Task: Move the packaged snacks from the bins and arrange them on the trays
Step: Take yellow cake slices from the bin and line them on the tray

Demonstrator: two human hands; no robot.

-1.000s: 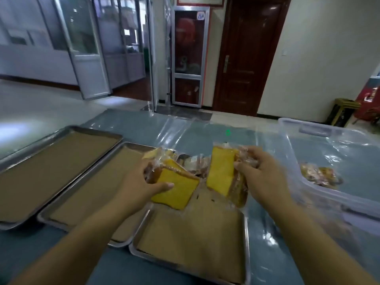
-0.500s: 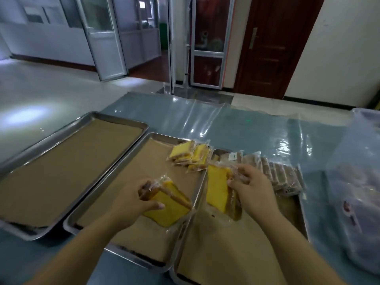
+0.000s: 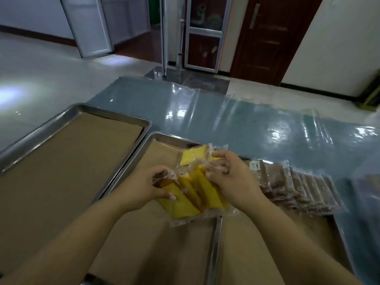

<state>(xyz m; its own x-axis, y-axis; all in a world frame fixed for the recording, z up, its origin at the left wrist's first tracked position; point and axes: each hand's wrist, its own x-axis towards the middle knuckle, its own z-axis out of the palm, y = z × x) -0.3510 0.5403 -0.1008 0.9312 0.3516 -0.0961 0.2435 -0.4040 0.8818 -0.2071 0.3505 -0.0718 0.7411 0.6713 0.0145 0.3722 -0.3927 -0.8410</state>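
Yellow cake packs in clear wrap (image 3: 191,194) lie in a leaning row at the far right of the middle tray (image 3: 131,161). My left hand (image 3: 144,185) grips the nearest pack (image 3: 176,206) at its left end. My right hand (image 3: 232,177) holds the pack beside it (image 3: 209,194) by the wrapper top. More yellow packs (image 3: 193,156) sit just behind the hands. A row of brown snack packs (image 3: 298,188) lies on the right tray (image 3: 216,239), to the right of my right hand.
A left tray (image 3: 115,114) lined with brown paper lies on the blue table covered with plastic film (image 3: 236,120). A clear bin's blurred edge (image 3: 370,182) shows at the far right. Tiled floor and doors are beyond the table.
Both hands have carried their yellow packs forward and set them down against the yellow row on the middle tray. The view has tilted down and left, and the bin has slid almost out of frame.
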